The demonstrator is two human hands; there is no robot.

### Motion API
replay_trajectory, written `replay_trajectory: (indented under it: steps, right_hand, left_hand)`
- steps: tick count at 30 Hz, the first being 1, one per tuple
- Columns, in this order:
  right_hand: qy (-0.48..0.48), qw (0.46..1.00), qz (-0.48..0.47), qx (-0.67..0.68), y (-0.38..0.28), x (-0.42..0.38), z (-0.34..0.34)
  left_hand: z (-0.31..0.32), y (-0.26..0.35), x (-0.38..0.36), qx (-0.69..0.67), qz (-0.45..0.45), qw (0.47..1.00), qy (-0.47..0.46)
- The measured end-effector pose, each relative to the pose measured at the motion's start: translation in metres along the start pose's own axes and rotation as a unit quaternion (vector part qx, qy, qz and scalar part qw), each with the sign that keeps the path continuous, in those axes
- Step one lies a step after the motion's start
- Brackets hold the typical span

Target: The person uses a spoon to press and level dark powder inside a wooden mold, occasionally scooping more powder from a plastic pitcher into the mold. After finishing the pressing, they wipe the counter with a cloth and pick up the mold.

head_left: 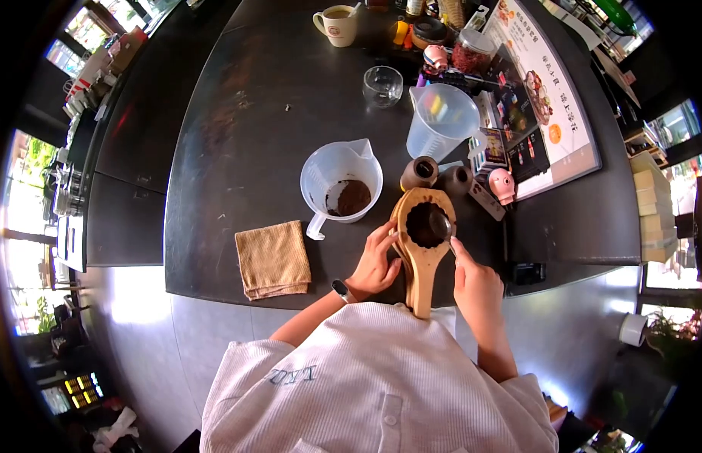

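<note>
A wooden mould (424, 268) with a scalloped hollow and a long handle lies near the counter's front edge, its handle pointing at my body. Dark brown powder (420, 226) fills part of the hollow. My left hand (375, 264) holds the mould's left side, fingertips along its rim. In my right hand (475, 283) is a spoon (440, 223), its bowl over the right part of the hollow; its handle is mostly hidden by my fingers. Left of the mould stands a clear measuring jug (314, 177) with more brown powder in the bottom.
A folded brown cloth (272, 260) lies at the front left. Beyond the mould are a second measuring jug (443, 121), two dark cylindrical pieces, a pink figurine (502, 186) and a menu board (551, 98). A glass bowl (382, 87) and a mug (337, 26) stand farther back.
</note>
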State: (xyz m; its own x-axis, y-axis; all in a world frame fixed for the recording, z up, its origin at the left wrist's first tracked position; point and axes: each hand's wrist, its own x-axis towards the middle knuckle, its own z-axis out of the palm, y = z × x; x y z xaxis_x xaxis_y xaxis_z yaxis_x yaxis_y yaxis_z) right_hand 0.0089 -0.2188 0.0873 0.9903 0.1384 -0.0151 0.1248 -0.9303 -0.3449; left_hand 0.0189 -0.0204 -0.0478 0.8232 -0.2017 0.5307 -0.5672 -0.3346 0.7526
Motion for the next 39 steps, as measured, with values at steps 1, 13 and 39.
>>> replay_trajectory:
  steps: [1,13,39]
  right_hand:
    - [0.005,1.000,-0.017,0.009,0.002,0.001,0.000]
    - [0.022,0.985,-0.130,0.110,0.023,0.012,0.004]
    - [-0.008,0.986,-0.151,0.077,0.022,0.024,-0.008]
  left_hand:
    - [-0.002,0.000,-0.001,0.002,0.007,1.000,-0.003]
    - [0.000,0.003,-0.006,0.042,-0.003,0.998,-0.036]
    - [0.001,0.001,-0.004,0.063,0.017,0.998,-0.020]
